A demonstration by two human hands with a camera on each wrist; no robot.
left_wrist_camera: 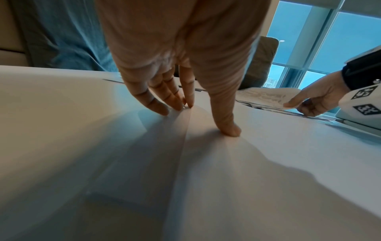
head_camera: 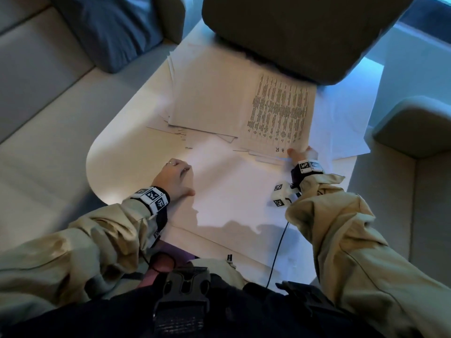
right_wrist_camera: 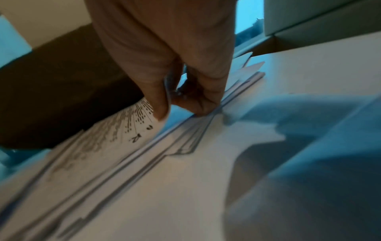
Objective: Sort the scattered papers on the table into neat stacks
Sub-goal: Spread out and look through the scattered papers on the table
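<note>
Loose white papers cover the pale table. A printed sheet lies right of centre, and my right hand pinches its near edge between thumb and fingers, lifting that edge a little off the sheets below. A rough pile of blank-side sheets lies to its left. A large blank sheet lies nearest me. My left hand presses on its left part with straight fingers and thumb. More sheets spread out to the right.
A dark chair seat overhangs the table's far side and covers part of the papers. A pale sofa with a blue cushion runs along the left. Another seat stands at the right. A cable hangs from my right wrist.
</note>
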